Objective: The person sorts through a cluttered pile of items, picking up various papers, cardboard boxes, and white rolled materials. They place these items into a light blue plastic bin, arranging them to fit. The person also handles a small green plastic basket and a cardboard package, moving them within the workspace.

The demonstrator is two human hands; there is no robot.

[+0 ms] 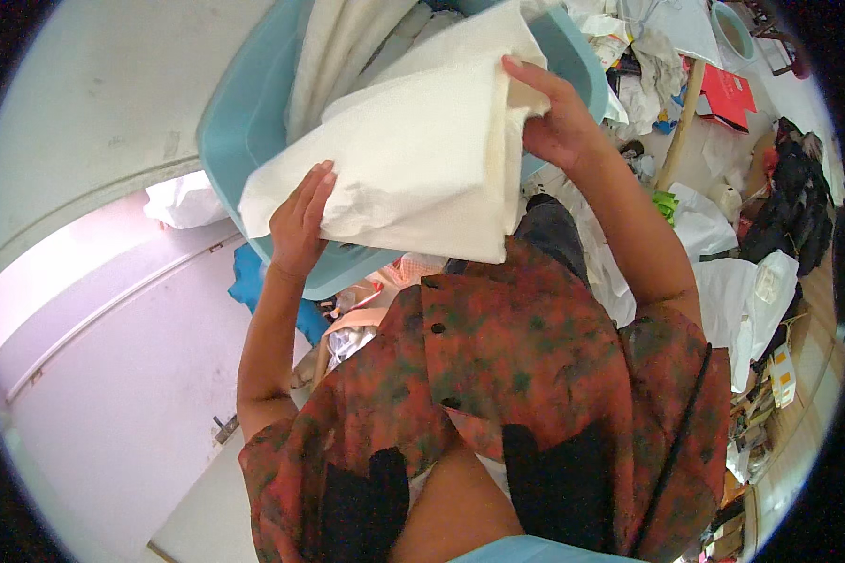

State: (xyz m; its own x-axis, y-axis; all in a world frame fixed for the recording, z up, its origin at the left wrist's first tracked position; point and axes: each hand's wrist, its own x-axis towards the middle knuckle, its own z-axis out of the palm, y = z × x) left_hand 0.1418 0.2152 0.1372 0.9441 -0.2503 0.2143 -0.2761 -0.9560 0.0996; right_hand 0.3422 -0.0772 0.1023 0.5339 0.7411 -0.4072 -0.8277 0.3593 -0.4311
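Note:
A folded cream-white cloth (415, 155) spans the space between my hands, above a light-blue plastic tub (236, 141). My left hand (301, 218) lies along the cloth's left end, fingers on its upper face; the thumb is hidden. My right hand (560, 119) grips the folded right edge, with the fingers partly hidden by the cloth. More whitish fabric (338, 49) rests in the tub behind the held cloth.
A white wall (98, 91) and a pale door (134, 366) stand at the left. On the right, the floor holds a wooden pole (681, 123), a red box (729, 98), white plastic bags (725, 295) and a black heap (789, 204).

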